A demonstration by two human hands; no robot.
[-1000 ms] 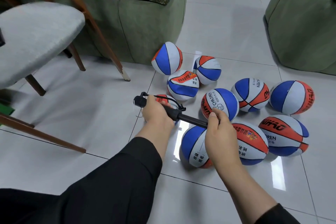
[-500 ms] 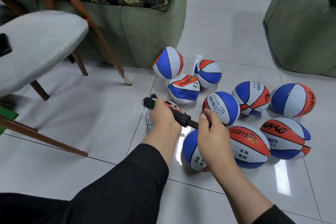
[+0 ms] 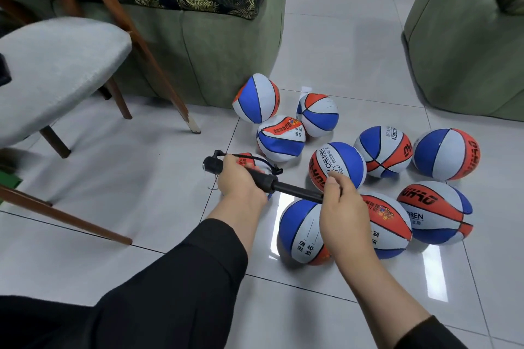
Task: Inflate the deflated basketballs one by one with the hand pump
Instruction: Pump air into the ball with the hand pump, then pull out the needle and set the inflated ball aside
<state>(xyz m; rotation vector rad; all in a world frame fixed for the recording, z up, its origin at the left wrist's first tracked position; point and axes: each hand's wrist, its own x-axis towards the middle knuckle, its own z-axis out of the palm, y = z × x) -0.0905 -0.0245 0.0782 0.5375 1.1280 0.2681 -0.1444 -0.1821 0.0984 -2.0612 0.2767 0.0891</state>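
Both hands hold the black hand pump [image 3: 265, 177] level above the tiled floor [image 3: 136, 178]. The left hand [image 3: 239, 178] wraps its fingers round the pump barrel, and the right hand [image 3: 344, 214] grips the handle end, with a length of the thin piston rod [image 3: 297, 190] showing between the two. A thin black hose [image 3: 255, 158] loops from the far end of the barrel toward a flat, deflated basketball [image 3: 251, 160] that lies on the floor mostly hidden under the left hand; where the hose joins it cannot be seen. Nine more red, white and blue basketballs cluster on the floor to the right and beyond: two dented ones [image 3: 256, 98] sit nearest the green sofa [image 3: 215, 45], and one marked CHILDREN [image 3: 337, 166] lies just beyond the right hand's fingers. Another ball [image 3: 300, 231] rests right below the right wrist. A grey cushioned chair [image 3: 56, 71] with wooden legs stands at left.
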